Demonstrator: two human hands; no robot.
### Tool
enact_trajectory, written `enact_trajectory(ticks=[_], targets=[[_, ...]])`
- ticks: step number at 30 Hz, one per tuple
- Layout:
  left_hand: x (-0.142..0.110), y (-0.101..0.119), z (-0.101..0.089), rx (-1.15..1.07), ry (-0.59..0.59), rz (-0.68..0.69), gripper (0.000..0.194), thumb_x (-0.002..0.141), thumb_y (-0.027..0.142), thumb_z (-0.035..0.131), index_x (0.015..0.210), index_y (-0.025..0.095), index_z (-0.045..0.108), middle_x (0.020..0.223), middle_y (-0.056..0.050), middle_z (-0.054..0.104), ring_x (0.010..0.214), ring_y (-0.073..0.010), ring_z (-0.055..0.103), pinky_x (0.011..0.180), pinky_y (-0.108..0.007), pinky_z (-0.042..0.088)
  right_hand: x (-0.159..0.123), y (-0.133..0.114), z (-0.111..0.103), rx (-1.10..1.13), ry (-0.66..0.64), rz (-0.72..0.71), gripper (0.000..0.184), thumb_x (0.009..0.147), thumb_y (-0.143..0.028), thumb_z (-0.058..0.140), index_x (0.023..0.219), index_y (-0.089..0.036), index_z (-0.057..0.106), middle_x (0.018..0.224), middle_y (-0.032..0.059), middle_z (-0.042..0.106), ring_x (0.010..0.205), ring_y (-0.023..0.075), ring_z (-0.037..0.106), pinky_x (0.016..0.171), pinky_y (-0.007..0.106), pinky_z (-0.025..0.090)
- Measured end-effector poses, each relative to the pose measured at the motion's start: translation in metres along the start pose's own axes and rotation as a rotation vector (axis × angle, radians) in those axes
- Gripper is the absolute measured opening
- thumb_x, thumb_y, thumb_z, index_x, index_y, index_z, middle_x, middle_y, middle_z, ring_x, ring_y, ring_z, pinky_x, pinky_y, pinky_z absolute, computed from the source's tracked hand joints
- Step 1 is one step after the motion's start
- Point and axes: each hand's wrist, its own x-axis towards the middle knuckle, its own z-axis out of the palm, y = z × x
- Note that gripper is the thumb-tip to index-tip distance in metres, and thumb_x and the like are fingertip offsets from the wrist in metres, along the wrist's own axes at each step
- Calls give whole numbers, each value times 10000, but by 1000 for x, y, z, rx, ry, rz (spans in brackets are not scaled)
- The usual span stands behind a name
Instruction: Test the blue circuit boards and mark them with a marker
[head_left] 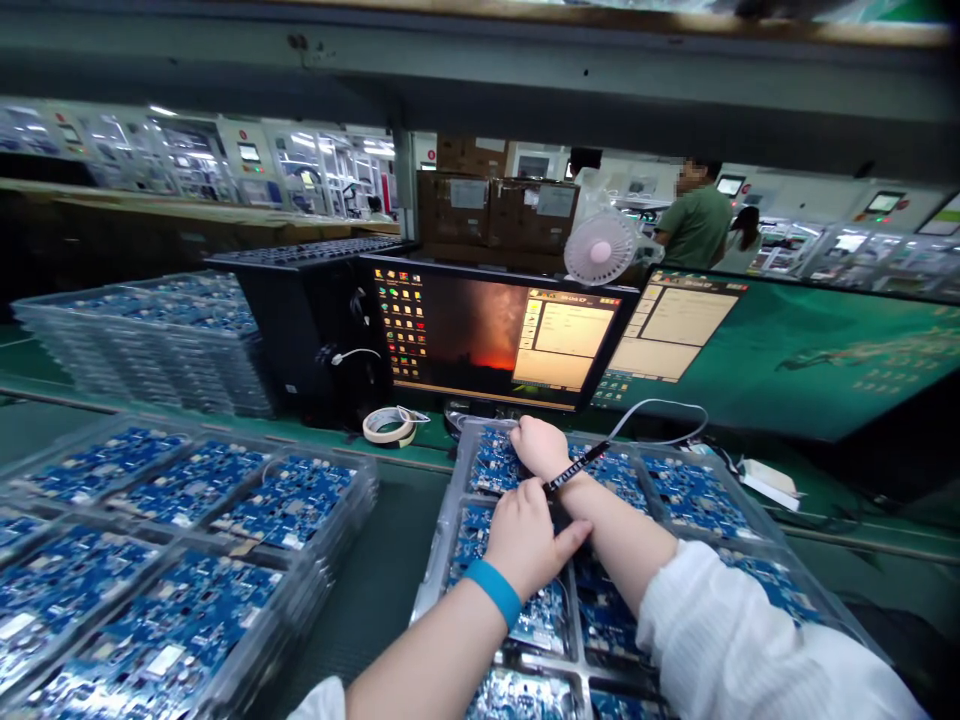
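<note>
My left hand [529, 535], with a blue band at the wrist, is over the left part of a clear plastic tray [442, 560] of blue circuit boards. Its fingers are curled at the lower end of a black cable end with white marks [576, 468], and the thumb sticks out to the right. This cable end crosses above my right wrist and runs into a thin grey cable [667, 403]. My right hand [540, 447] reaches farther, fingers bent down at a circuit board [491, 460] in the tray's far left compartment. Its fingertips are hidden.
Another board tray [367, 480] stands at left, with stacked trays [172, 350] behind it. A black computer case [315, 340], a tape roll [388, 425], two monitors [465, 330] and a small fan [600, 250] line the back. A shelf beam [480, 80] crosses overhead. Two people are beyond.
</note>
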Motion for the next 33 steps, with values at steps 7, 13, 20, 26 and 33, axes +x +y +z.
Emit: enact_trajectory(ticks=[7, 13, 20, 26, 33], targets=[[0, -3, 3, -7, -9, -7, 638, 768, 607, 287, 1050, 51, 422, 956, -172, 546, 899, -296, 523, 756, -380, 402, 9, 15, -15, 132, 96, 55, 249, 754, -294, 363, 635, -166, 540, 623, 28, 577, 578, 126, 510, 490, 209, 293], [2, -7, 4, -46, 6, -17, 678, 784, 601, 249, 1114, 23, 383, 1030, -200, 526, 952, -300, 509, 796, -378, 388, -5, 75, -69, 237, 253, 140, 306, 740, -385, 356, 609, -172, 533, 589, 4, 548, 569, 124, 469, 494, 210, 293], [7, -10, 5, -119, 13, -23, 618, 806, 562, 252, 1115, 36, 348, 997, -197, 555, 929, -283, 538, 789, -379, 395, -94, 160, -78, 325, 155, 184, 287, 704, -402, 422, 537, -173, 464, 517, -23, 500, 501, 105, 438, 462, 194, 302], [10, -10, 4, -155, 7, -30, 597, 809, 549, 263, 1104, 36, 341, 965, -195, 567, 893, -286, 555, 754, -387, 420, -139, 143, -52, 377, 19, 62, 259, 742, -357, 410, 566, -177, 470, 585, -14, 519, 584, 121, 479, 558, 209, 355], [12, -9, 5, -167, 22, -12, 573, 811, 537, 273, 1085, 41, 354, 958, -197, 565, 889, -283, 560, 755, -392, 430, -144, 126, -45, 360, 44, -4, 227, 753, -303, 415, 569, -179, 462, 628, -2, 542, 617, 130, 494, 587, 221, 364]])
